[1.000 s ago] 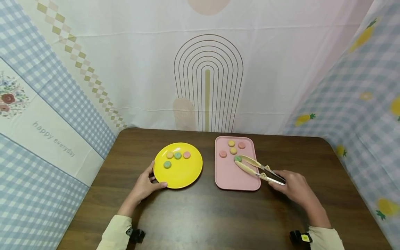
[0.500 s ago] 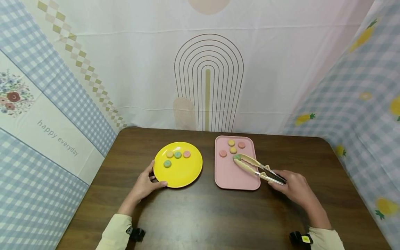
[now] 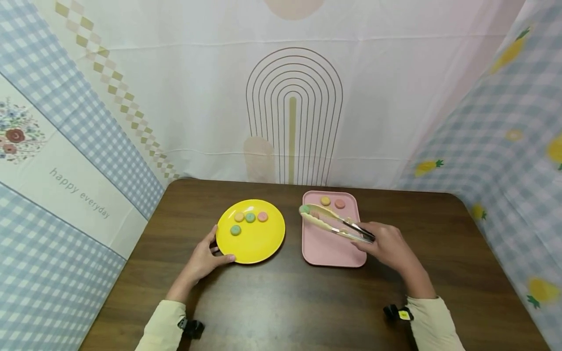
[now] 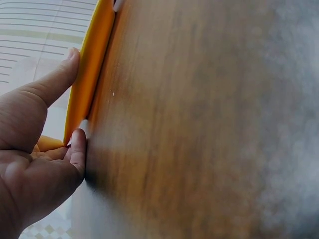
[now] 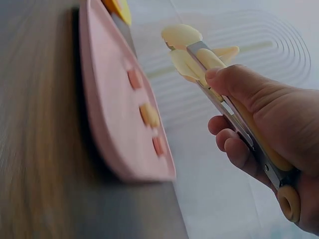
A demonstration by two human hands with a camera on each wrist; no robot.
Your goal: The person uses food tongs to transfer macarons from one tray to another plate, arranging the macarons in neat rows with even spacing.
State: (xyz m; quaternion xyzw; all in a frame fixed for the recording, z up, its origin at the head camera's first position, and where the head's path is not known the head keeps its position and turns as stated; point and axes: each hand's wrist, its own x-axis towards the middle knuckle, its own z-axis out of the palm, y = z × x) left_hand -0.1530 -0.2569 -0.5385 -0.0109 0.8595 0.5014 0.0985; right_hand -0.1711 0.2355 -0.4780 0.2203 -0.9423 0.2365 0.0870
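Observation:
My left hand (image 3: 203, 262) holds the near left side of the yellow plate (image 3: 252, 248), its thumb at the rim and its fingers around the edge. On the plate lie two green macarons (image 3: 235, 230), a yellow macaron (image 3: 239, 217) and a pink macaron (image 3: 262, 216). My right hand (image 3: 383, 243) grips cream-tipped metal tongs (image 3: 318, 222). Between the tong tips is a green macaron (image 3: 304, 209), over the left edge of the pink tray (image 3: 331, 253). In the right wrist view the tongs (image 5: 183, 37) are raised above the tray, and their tips hide that macaron.
Toward the tray's far end lie a yellow macaron (image 3: 325, 200) and a pink one (image 3: 340, 204). Another pink macaron (image 3: 314, 215) is partly covered by the tongs. The brown table (image 3: 281, 302) meets a white patterned cloth (image 3: 210, 107) behind; checked cloth hangs at both sides.
The tongs have taken hold of the green macaron and lifted it from the tray's middle leftward to the tray's left edge. My right hand has moved left with them; the left hand stays still.

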